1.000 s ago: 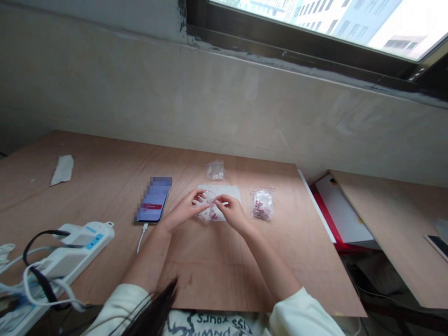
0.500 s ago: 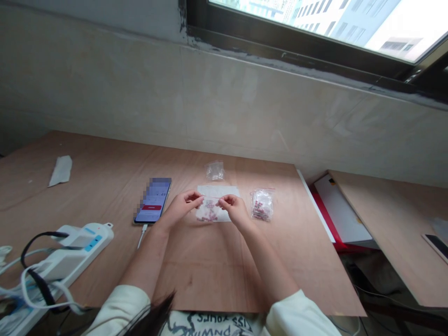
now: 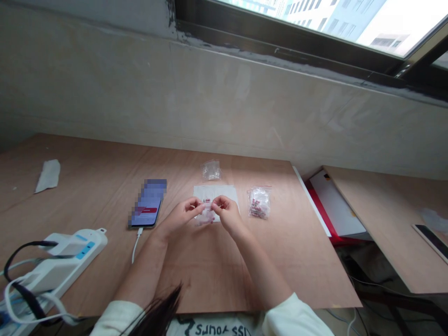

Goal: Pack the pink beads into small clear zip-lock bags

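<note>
A small clear zip bag (image 3: 206, 216) with pink-red bits inside hangs between my hands, above a white sheet of paper (image 3: 226, 190). My left hand (image 3: 182, 214) pinches the bag's upper left edge between thumb and fingers. On the other side, my right hand (image 3: 227, 213) is closed on the upper right edge, close to the left fingertips. The fingers partly cover the bag's top. Right of the paper lies a stack of similar filled zip bags (image 3: 259, 203). Behind the paper are clear bags (image 3: 211, 170) with no red bits visible.
A phone (image 3: 148, 203) on a charging cable lies left of my left hand. Further left is a white power strip (image 3: 72, 261) with plugs and cables. A paper scrap (image 3: 48, 175) rests at the far left. Past the table's right edge stands a white-and-red box (image 3: 338, 205).
My hands first drew apart along the bag's top edge, then came closer together again, both still pinching it. The whole view has shifted slightly.
</note>
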`<state>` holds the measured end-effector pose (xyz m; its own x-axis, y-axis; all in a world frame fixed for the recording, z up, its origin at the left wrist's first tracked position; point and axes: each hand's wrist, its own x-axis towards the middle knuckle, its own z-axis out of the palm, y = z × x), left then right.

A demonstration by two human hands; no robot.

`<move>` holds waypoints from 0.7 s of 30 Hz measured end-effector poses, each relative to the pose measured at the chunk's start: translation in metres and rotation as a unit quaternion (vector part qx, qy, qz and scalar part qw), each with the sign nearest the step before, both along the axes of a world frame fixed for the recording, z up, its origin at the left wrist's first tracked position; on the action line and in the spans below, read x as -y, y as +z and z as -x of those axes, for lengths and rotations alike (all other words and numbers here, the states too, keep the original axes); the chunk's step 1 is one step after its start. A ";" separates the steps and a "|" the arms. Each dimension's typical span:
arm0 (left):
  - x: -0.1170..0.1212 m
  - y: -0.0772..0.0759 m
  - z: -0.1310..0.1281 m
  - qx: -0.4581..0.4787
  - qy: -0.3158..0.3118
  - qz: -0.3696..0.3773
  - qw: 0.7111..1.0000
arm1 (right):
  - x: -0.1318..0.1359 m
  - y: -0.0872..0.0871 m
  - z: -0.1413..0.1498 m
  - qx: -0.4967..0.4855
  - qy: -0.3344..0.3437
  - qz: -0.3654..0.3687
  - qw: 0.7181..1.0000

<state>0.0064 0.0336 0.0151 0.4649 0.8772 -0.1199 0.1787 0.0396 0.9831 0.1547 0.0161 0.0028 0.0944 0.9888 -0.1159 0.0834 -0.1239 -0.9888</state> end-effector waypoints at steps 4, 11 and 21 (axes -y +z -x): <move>-0.001 0.005 -0.006 -0.031 0.009 -0.045 0.998 | 0.000 -0.001 -0.005 -0.028 0.032 0.004 0.999; -0.008 0.004 -0.008 -0.030 -0.007 -0.045 0.999 | -0.004 -0.004 -0.015 -0.056 0.028 0.031 0.998; -0.005 -0.002 -0.016 0.018 0.063 -0.028 0.997 | 0.017 -0.008 -0.021 0.027 0.017 0.001 1.000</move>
<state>0.0221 0.0387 0.0128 0.3532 0.9340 -0.0540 0.1411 0.0039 0.9900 0.1756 -0.0012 -0.0056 0.0672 0.9912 -0.1137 0.1401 -0.1222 -0.9826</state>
